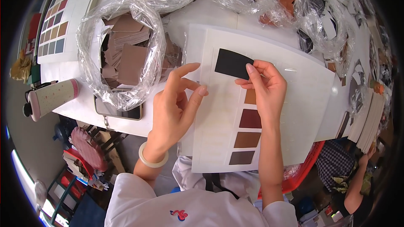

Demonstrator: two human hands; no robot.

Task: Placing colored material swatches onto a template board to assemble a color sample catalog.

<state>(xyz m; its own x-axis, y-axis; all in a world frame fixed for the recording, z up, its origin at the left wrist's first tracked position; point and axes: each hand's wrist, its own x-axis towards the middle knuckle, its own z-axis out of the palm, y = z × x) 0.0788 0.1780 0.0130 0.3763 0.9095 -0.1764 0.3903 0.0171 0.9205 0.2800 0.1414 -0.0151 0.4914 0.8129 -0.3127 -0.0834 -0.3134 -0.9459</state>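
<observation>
My right hand (269, 90) pinches the right end of a black rectangular swatch (231, 63) between thumb and fingers. The swatch is over the upper part of a large white sample sheet (294, 122). Below it, a column of swatches runs down the sheet: an orange-brown one (250, 97) partly covered by my hand, a dark red one (249, 119), a brown one (246, 140) and a grey-brown one (241, 158). To the left, my left hand (172, 103) hovers by the sheet's left edge, thumb and index finger apart, nothing between them.
Beyond my left hand stands a clear plastic bag, its rim rolled, of brown pieces (134, 63). A phone (120, 111) lies partly under it. A pale tumbler (57, 98) lies at the table's left edge, near a finished swatch card (52, 23). More bags line the back. A person's arm (355, 197) shows at right.
</observation>
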